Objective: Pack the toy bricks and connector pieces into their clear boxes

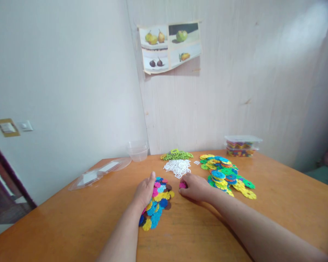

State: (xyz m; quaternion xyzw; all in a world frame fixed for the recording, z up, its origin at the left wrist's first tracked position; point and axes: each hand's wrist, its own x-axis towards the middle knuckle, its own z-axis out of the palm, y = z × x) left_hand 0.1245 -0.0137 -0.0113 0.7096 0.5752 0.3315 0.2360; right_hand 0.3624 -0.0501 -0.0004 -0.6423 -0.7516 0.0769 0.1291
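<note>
Near the middle of the table, small notched plastic discs in pink, blue, yellow and brown form a loose pile [160, 197]. My left hand [144, 191] stands on edge against the left side of this pile, thumb raised and apart; its other fingers are mostly hidden. To the right of the pile, my right hand [196, 187] is closed with thumb and fingers around a pink notched disc [183, 185], low over the table. Just beyond it lies a heap of white lattice-like plastic pieces [178, 167].
Green pieces [177, 155] are heaped at the back. Larger notched discs [221, 171] spread beyond my right forearm. Lidded boxes [243, 146] are stacked at the back right. A clear tub [138, 150] and clear lids [100, 173] occupy the back left of the wooden table [79, 218].
</note>
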